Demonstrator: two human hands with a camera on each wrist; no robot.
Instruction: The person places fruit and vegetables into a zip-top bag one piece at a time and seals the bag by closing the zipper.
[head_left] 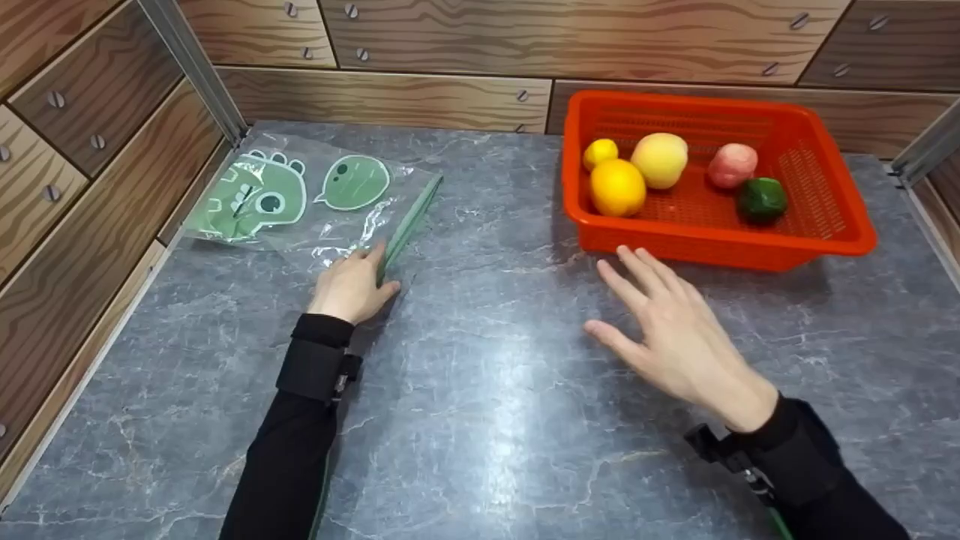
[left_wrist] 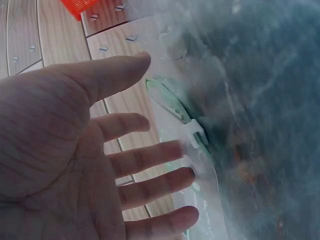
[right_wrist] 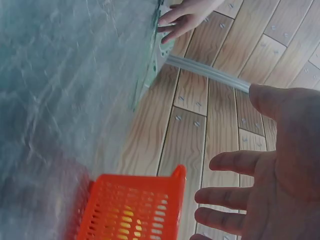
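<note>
A clear zip bag with green cartoon prints lies flat at the back left, its green zip edge facing right. My left hand is at the near end of that edge, fingers reaching over the bag's corner. In the left wrist view its fingers are spread, and a white slider shows on the green zip just beyond the fingertips. My right hand hovers with fingers extended in front of an orange-red plastic basket, holding nothing.
Inside the basket are a small yellow fruit, an orange, a pale yellow peach, a pink fruit and a dark green pepper-like vegetable. Wood-patterned panels border the grey marbled tabletop.
</note>
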